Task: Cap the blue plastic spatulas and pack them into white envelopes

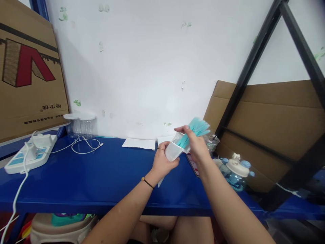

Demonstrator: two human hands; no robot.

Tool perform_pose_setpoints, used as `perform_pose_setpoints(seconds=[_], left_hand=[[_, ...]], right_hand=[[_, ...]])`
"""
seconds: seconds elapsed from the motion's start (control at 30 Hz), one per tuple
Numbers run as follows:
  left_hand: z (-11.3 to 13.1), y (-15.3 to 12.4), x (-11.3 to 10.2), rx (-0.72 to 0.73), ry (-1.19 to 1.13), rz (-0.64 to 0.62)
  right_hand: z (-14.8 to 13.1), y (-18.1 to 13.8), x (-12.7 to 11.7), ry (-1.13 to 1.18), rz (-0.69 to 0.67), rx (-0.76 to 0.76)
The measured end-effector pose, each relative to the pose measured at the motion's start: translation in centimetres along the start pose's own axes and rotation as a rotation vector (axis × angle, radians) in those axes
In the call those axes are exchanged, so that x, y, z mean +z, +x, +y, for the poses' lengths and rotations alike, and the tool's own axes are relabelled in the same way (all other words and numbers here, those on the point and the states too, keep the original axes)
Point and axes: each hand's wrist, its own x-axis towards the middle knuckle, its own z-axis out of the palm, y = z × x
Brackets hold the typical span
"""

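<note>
Above the blue tabletop [111,176], my left hand [164,163] is wrapped round a small white packet [173,151] tilted up to the right. My right hand [199,147] grips a bundle of thin teal strips [198,127]. Their lower ends are at the packet's open mouth, and their upper ends fan out past my fingers. How far the strips go into the packet is hidden. Beneath my right wrist lies a phone [193,165], partly covered by the arm.
Flat white pieces [138,143] lie by the wall. Two clear lidded jars [87,126], a power strip [33,156] and a white cable [85,145] are on the left. At right stand a blue-and-cream bottle [236,172], a clear plastic bag [211,141] and a black metal post [243,74].
</note>
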Motion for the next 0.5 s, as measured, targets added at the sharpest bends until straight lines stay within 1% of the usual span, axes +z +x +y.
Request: perform_pose_setpoints(seconds=[0.07,0.17,0.33,0.5], left_hand=[[-0.2,0.1,-0.2,-0.028,-0.015,0.007],[-0.4,0.2,-0.3,-0.051,-0.039,0.012],[-0.6,0.2,-0.4,-0.046,-0.042,0.047],[-1.0,-0.1,-0.5,-0.035,-0.013,0.06]], right_hand=[[0.7,-0.2,0.3,-0.043,-0.057,0.034],[1.3,-0.3,0.8,-0.04,-0.111,0.041],[0.7,0.0,1.4,-0.029,-0.211,0.068],[0.5,0.1,1.8,-0.014,-0.23,0.077]])
